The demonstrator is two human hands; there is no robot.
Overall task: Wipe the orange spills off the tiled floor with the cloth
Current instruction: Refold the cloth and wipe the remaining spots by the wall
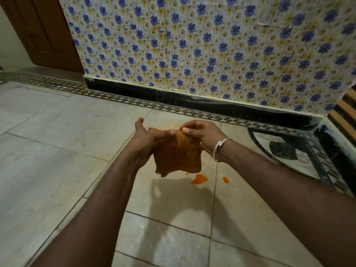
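Cloth (177,153) up in the air between both hands, folded and hanging from its top edge, not touching the floor (57,151); looks like it is being refolded, probably to turn up a fresh face. Left hand (146,139) clamps the cloth's left side between thumb and palm, fingers stretched out past it; right hand (202,135) pinches the top edge between thumb and fingertips, bangle (221,146) on the wrist. Spills directly below the cloth: big spill (199,179) just under its lower edge, small spill (225,179) near it to the right, across a grout line; both wet and bright, not yet wiped. A faint orange smear may lie beyond the hands; cannot tell. Floral wall (192,45) behind, door (42,31) far left. Judgement: wiping pass comes next; press flat and drag inward, or the puddle spreads into the grout.
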